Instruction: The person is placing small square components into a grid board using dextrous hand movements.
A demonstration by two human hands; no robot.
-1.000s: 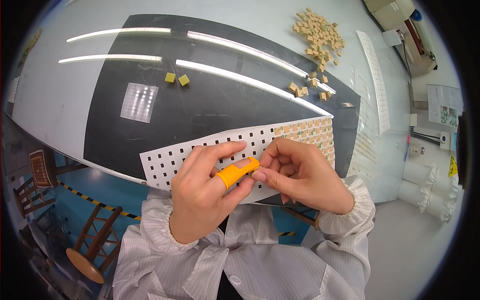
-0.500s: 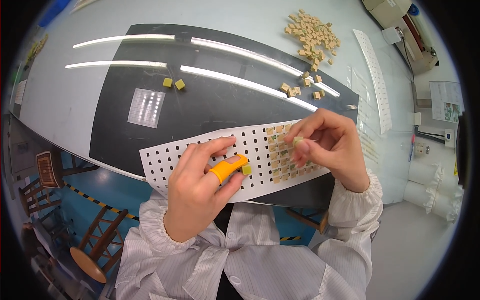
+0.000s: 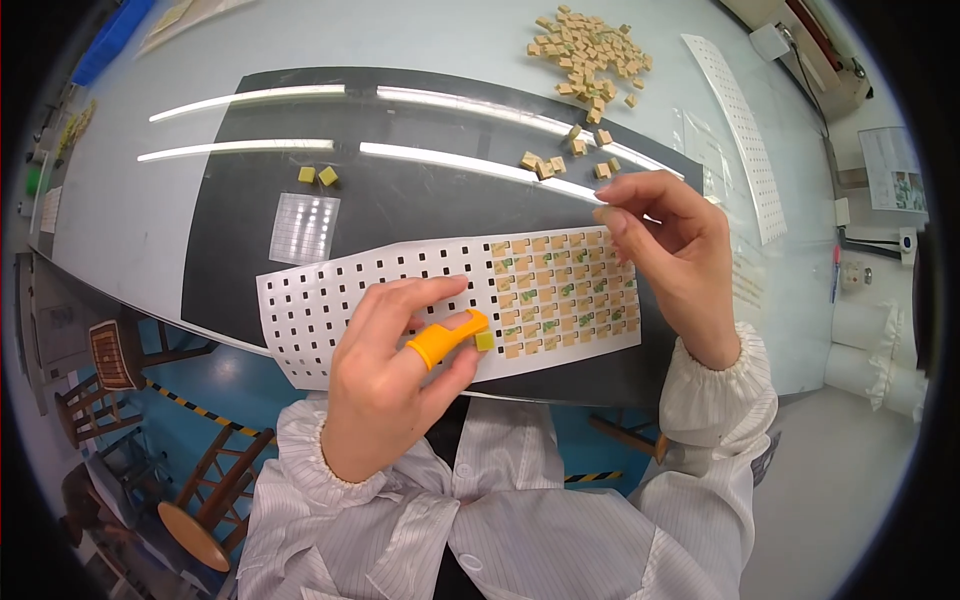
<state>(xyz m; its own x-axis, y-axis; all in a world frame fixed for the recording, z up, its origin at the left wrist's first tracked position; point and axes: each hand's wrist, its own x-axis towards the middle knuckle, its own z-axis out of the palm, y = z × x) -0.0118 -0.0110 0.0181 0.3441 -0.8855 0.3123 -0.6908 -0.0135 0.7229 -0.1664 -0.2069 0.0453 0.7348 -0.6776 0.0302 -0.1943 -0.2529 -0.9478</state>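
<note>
A white sheet (image 3: 405, 262) with rows of small black squares lies slantwise on the dark mat. Rows of small tan pieces (image 3: 546, 297), some marked green, cover its right part. My left hand (image 3: 385, 365) is over the sheet's middle, an orange finger sleeve (image 3: 440, 342) on one finger. Between the sleeve's tip and the thumb it pinches a yellow-green cube (image 3: 485, 342); another finger stretches over the sheet. Raised above the sheet's far right corner is my right hand (image 3: 672, 250), thumb and forefinger apart, with nothing visible between them. Its other fingers are partly hidden.
Loose tan pieces (image 3: 592, 55) are heaped at the far right, with several stragglers (image 3: 543, 165) closer. Two yellow-green cubes (image 3: 317, 176) and a clear gridded square (image 3: 304, 228) lie left on the dark mat (image 3: 225, 240). Another holed white strip (image 3: 735, 125) lies far right.
My right hand has moved away from the tan rows toward the loose pieces; the pale piece at its fingertips no longer shows. My left hand still pinches the cube. The whole view has shifted slightly.
</note>
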